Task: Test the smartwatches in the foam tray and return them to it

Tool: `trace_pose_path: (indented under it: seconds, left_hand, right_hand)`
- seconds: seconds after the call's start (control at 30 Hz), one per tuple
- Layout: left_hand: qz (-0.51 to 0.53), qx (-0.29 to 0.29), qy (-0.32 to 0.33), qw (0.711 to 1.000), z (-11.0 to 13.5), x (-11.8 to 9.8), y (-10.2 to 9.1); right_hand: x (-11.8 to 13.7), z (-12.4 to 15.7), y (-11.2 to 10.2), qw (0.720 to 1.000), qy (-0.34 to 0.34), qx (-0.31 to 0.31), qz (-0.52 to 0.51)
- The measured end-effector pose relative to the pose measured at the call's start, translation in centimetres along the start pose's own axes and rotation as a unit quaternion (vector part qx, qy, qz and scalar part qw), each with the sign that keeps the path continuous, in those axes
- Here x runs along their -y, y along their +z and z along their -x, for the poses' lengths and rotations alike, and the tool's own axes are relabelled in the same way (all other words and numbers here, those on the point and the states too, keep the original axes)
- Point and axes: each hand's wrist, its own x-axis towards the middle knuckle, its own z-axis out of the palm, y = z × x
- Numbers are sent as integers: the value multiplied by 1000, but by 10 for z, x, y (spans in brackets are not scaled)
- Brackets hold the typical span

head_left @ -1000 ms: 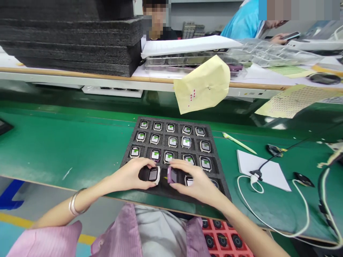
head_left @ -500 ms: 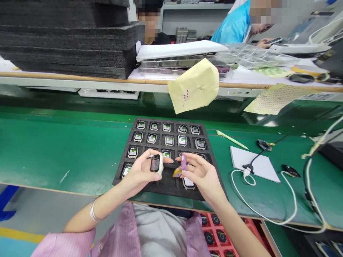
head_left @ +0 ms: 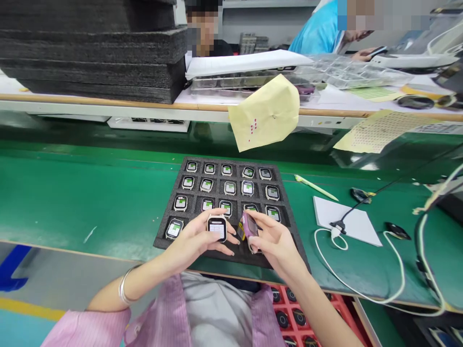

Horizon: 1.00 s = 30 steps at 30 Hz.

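In my left hand (head_left: 197,240) is a light-coloured smartwatch body (head_left: 217,228) without a strap, its lit screen facing up and my thumb on its lower edge. My right hand (head_left: 273,236) grips a purple watch case (head_left: 250,225) by its sides, tilted, with a piece of yellow film or tape (head_left: 241,230) at its left side. Both hands are over the front of a black foam tray (head_left: 193,193). Several watch bodies, such as the lit watch (head_left: 247,187), sit in its compartments, many with green and white on their screens. My hands hide part of the front rows.
A pale green pen (head_left: 316,188), a white pad (head_left: 345,221) and a white cable (head_left: 400,260) lie to the right. Black foam sheets (head_left: 90,62) are stacked on the shelf. Below the bench edge is a red tray (head_left: 285,308) of round dark parts. Two people are beyond the shelf.
My left hand has turned its watch so the screen faces up towards me. My right hand has rotated the purple case, showing more of its face. The view has shifted slightly.
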Motion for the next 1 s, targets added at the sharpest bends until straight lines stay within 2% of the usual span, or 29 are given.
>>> trace_pose_path:
  seconds: [0.23, 0.4, 0.53, 0.63, 0.77, 0.83, 1.0]
  left_hand:
    - [-43, -8, 40, 998, -4, 7, -4]
    - [-3, -15, 20, 1000, -3, 4, -4]
    - [11, -22, -3, 1000, 3, 0, -1]
    - [-3, -22, -14, 1000, 7, -1, 1]
    - [-9, -13, -21, 1000, 9, 2, 1]
    - [-8, -13, -17, 1000, 10, 4, 1]
    - [-19, -14, -15, 1000, 10, 2, 2]
  right_hand:
    - [-1, 12, 3, 1000, 26, 10, -10]
    - [-2, 13, 1, 999, 28, 16, 10]
    - [-5, 11, -3, 999, -13, 27, 17]
    - [-5, 13, -2, 996, -54, -17, 62]
    - [-3, 16, 5, 990, -71, -73, 102]
    - [-2, 17, 6, 990, -73, -65, 102]
    - [3, 24, 1, 994, -86, 7, 74]
